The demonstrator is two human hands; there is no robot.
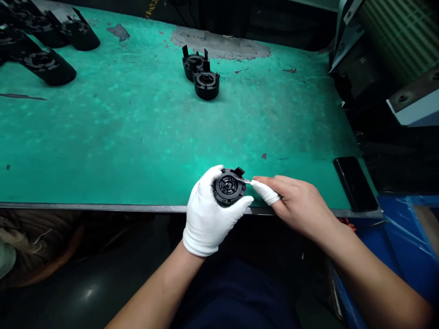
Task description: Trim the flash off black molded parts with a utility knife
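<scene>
Holding a round black part (228,186), our left hand (206,219) wears a white glove, with its fingers and thumb curled around the rim. The part has rings and small holes on its face and a tab sticking up at its far side. It is just above the front edge of the green table (137,137). Our right hand (298,198), with a white cover (265,192) on the thumb, pinches a thin metal tool (247,182). The tool's tip is over the part's face, but we cannot tell if they touch. Farther back, we see two black cups (206,91) close together. More black cups (82,39) stand at the far left. A black phone (356,185) lies near the right corner. At the top, some yellow marks (151,8) look like writing, too blurry for us to read.
</scene>
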